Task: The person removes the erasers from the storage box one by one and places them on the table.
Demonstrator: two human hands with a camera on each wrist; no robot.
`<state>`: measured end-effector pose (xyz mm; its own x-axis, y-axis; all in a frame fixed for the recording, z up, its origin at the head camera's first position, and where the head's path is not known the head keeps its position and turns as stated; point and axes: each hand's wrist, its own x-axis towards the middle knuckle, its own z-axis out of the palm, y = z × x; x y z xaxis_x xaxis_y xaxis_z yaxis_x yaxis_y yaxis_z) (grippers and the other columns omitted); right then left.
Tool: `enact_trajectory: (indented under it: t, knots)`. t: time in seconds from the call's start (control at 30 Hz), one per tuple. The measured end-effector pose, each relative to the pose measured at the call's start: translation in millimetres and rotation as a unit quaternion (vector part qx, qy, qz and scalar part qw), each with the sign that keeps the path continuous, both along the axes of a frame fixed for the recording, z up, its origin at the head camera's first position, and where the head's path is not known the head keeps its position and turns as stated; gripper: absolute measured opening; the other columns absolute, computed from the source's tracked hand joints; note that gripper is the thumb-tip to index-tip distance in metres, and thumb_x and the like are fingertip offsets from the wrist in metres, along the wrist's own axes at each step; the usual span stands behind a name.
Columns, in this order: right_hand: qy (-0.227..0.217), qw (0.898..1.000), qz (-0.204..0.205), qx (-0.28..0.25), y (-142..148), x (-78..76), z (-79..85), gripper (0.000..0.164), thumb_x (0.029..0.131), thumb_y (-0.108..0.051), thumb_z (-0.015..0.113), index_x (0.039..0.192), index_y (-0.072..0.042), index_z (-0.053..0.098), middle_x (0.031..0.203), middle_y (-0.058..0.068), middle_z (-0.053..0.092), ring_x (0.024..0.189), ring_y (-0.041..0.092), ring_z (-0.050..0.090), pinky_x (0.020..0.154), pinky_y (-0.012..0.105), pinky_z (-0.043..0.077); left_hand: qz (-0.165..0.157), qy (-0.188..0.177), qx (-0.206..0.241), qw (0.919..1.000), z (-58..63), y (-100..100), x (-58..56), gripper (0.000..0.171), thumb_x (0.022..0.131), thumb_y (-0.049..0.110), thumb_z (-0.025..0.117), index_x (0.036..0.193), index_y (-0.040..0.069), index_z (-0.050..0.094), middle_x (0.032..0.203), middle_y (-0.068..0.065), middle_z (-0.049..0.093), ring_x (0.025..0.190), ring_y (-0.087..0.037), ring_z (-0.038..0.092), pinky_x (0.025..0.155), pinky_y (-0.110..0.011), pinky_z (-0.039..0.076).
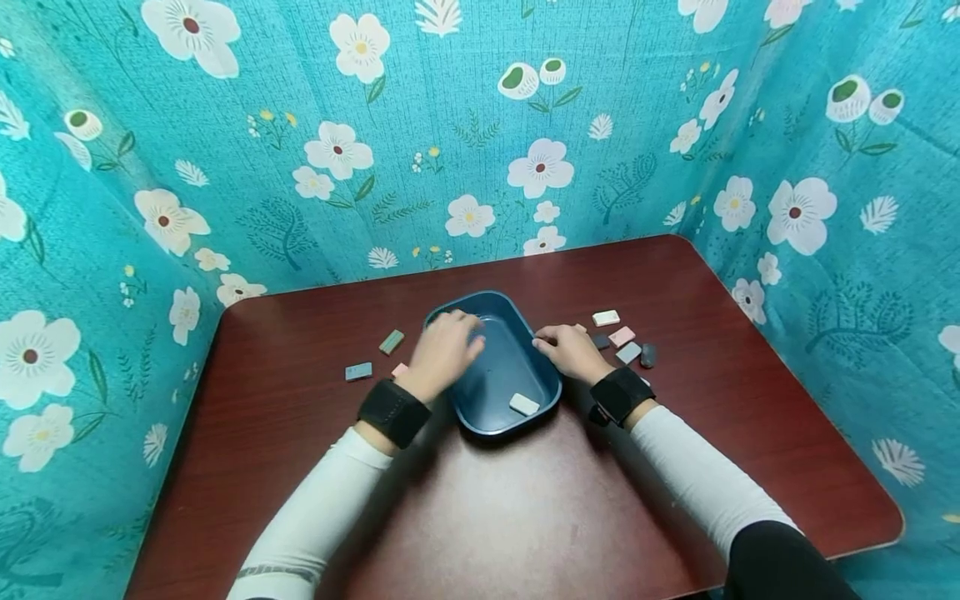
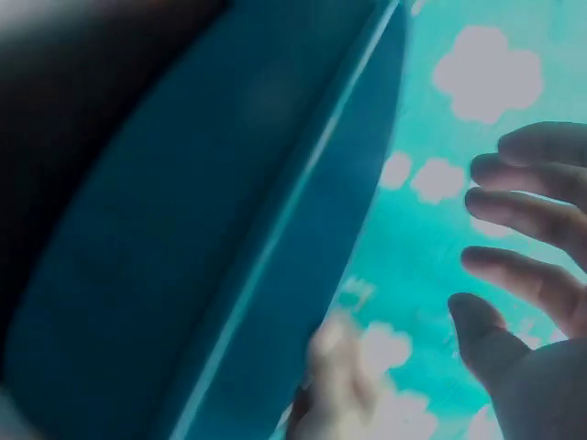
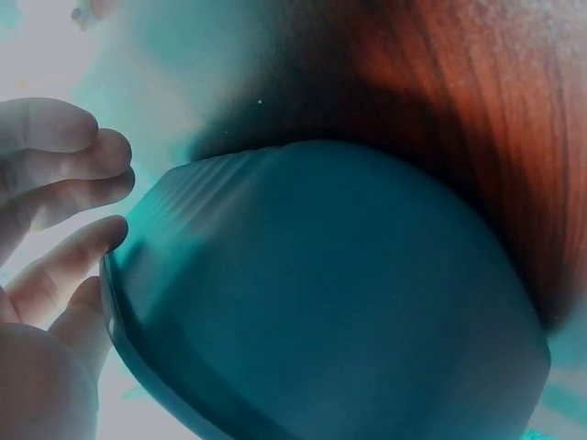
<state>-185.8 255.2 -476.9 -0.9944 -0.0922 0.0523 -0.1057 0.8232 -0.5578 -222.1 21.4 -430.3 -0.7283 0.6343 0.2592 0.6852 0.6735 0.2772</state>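
A dark blue rectangular plastic basin (image 1: 491, 375) with rounded corners stands mid-table. One small white block (image 1: 524, 405) lies inside it, close to the near end. My right hand (image 1: 573, 352) pinches the basin's right rim between thumb and index finger; in the right wrist view, the fingertips (image 3: 110, 234) meet at the rim's edge. Above the basin's left side is my left hand (image 1: 444, 348), its fingers spread and loosely bent. Nothing sits between the left fingers (image 2: 523, 211) in the left wrist view, where the basin's wall (image 2: 303, 183) stands apart from them.
Left of the basin lie a green block (image 1: 391, 342), a blue block (image 1: 358, 372) and a pink block (image 1: 400, 369), partly covered by the left hand. Beyond the right hand are several more, among them a white block (image 1: 606, 318) and a pink block (image 1: 622, 337). Flowered turquoise cloth (image 1: 465, 167) surrounds the table.
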Motion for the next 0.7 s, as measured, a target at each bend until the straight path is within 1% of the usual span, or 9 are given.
enact_trajectory:
  t: [0.07,0.1,0.17,0.23,0.3,0.4,0.5,0.6,0.7]
  knots:
    - [0.002,1.000,0.001,0.002,0,-0.8,-0.4,0.027,0.095,-0.023,0.055,0.110,-0.005,0.067,0.097,0.008,0.068,0.086,0.022,0.062,0.091,0.045,0.030,-0.059,-0.018,-0.025,0.9978,-6.4,14,11.0,0.025,0.087,0.022,0.065,0.109,0.010,0.067,0.103,-0.006,0.063,0.093,-0.022,0.059,0.077,-0.038,0.048]
    - [0.003,1.000,0.002,0.003,0,-0.9,-0.9,0.027,0.095,-0.023,0.055,0.110,-0.004,0.067,0.097,0.008,0.068,0.085,0.022,0.062,0.091,0.045,0.031,-0.092,-0.032,-0.035,0.9946,-9.7,19,16.9,0.026,0.087,0.021,0.066,0.110,0.010,0.067,0.103,-0.006,0.063,0.093,-0.021,0.059,0.078,-0.037,0.048]
    - [0.006,1.000,0.002,0.005,-1,-1.0,-1.3,0.027,0.094,-0.023,0.056,0.110,-0.004,0.067,0.097,0.008,0.068,0.085,0.022,0.062,0.090,0.045,0.031,-0.152,-0.052,-0.062,0.9851,-18.6,28,26.6,0.028,0.085,0.020,0.069,0.111,0.011,0.068,0.103,-0.005,0.063,0.092,-0.020,0.059,0.077,-0.036,0.048]
    - [0.007,1.000,0.001,0.003,-2,-0.5,-1.4,0.027,0.094,-0.023,0.056,0.110,-0.005,0.067,0.096,0.008,0.068,0.085,0.023,0.061,0.090,0.046,0.032,-0.187,-0.063,-0.084,0.9766,-28.7,34,34.9,0.029,0.083,0.019,0.071,0.112,0.013,0.068,0.102,-0.004,0.062,0.091,-0.019,0.059,0.076,-0.035,0.049]
    - [0.004,1.000,0.002,0.000,-3,0.5,-2.3,0.027,0.094,-0.023,0.056,0.111,-0.005,0.067,0.097,0.008,0.068,0.087,0.023,0.061,0.090,0.047,0.032,-0.200,-0.068,-0.098,0.9725,-38.1,37,41.3,0.030,0.082,0.019,0.072,0.112,0.014,0.069,0.101,-0.003,0.062,0.089,-0.019,0.059,0.075,-0.034,0.049]
    - [-0.003,1.000,0.001,-0.004,-3,1.9,-2.2,0.028,0.095,-0.024,0.055,0.113,-0.005,0.067,0.099,0.008,0.068,0.089,0.024,0.061,0.092,0.047,0.031,-0.200,-0.062,-0.102,0.9724,-48.4,39,47.0,0.031,0.082,0.019,0.073,0.112,0.016,0.069,0.099,-0.002,0.062,0.089,-0.017,0.059,0.073,-0.031,0.050]
    - [-0.002,1.000,-0.002,-0.003,-3,2.6,-2.1,0.028,0.095,-0.024,0.056,0.112,-0.006,0.067,0.099,0.008,0.068,0.089,0.024,0.061,0.092,0.045,0.030,-0.208,-0.057,-0.091,0.9721,-52.1,41,49.1,0.026,0.082,0.018,0.072,0.108,0.016,0.071,0.098,-0.001,0.063,0.089,-0.014,0.059,0.071,-0.029,0.050]
    - [0.005,1.000,-0.002,-0.002,-3,2.3,-1.0,0.027,0.094,-0.024,0.056,0.111,-0.006,0.067,0.097,0.008,0.068,0.087,0.023,0.061,0.092,0.044,0.030,-0.218,-0.046,-0.082,0.9713,-53.9,42,48.1,0.019,0.082,0.017,0.072,0.101,0.016,0.073,0.093,0.000,0.064,0.086,-0.012,0.059,0.069,-0.027,0.050]
    - [-0.001,1.000,0.000,-0.001,-4,1.6,-0.2,0.028,0.095,-0.024,0.055,0.112,-0.006,0.067,0.099,0.008,0.068,0.088,0.023,0.061,0.089,0.043,0.032,-0.219,-0.032,-0.082,0.9717,-56.0,43,47.4,0.015,0.082,0.017,0.072,0.097,0.016,0.074,0.090,0.000,0.064,0.084,-0.012,0.059,0.069,-0.027,0.049]
